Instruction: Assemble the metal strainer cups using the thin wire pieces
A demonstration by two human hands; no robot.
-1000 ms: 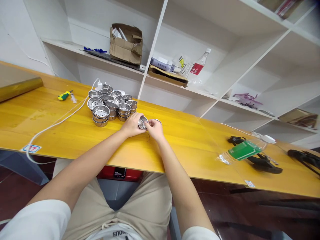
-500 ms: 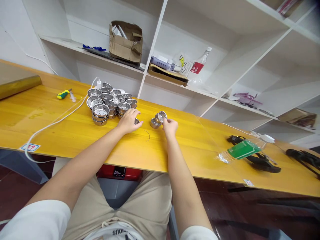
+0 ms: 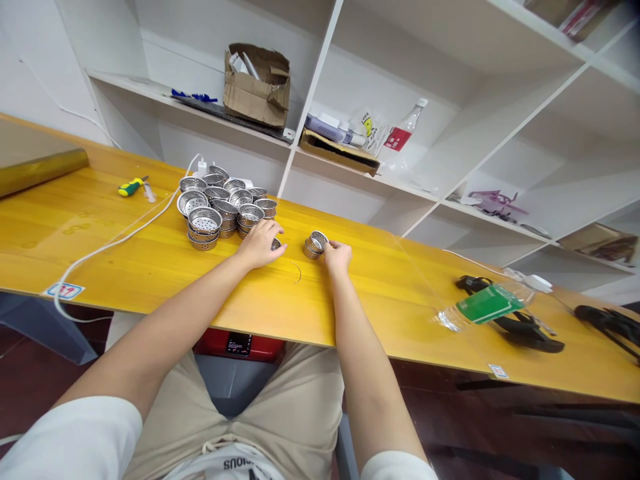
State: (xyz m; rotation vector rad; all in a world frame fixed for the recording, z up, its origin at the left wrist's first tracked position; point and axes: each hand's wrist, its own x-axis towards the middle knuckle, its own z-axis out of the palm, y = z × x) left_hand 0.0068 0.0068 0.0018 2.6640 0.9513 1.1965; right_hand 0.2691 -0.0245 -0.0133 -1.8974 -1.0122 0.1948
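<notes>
My right hand point(image 3: 339, 257) pinches the rim of a perforated steel strainer cup point(image 3: 319, 240), which sits tilted on top of another such cup point(image 3: 311, 251) on the table. To the left, my left hand point(image 3: 261, 244) hovers low by the pile with thumb and fingers apart. A further small cup point(image 3: 275, 245) shows in the gap between them, mostly hidden; whether the hand touches it I cannot tell. Behind and left of that hand stand several stacked strainer cups point(image 3: 205, 220). A thin curved strip point(image 3: 299, 272) lies on the wood between my hands.
A white cable point(image 3: 125, 239) runs along the left of the yellow table point(image 3: 280, 307). A green-and-yellow screwdriver point(image 3: 131, 187) lies beyond it. On the right are a bottle with a green label point(image 3: 490, 303) and black straps point(image 3: 530, 333). White shelves point(image 3: 360, 190) stand behind.
My right hand has lowered its cup and brought it left, onto the cup on the table. My left hand has stayed nearly still; the view has shifted slightly.
</notes>
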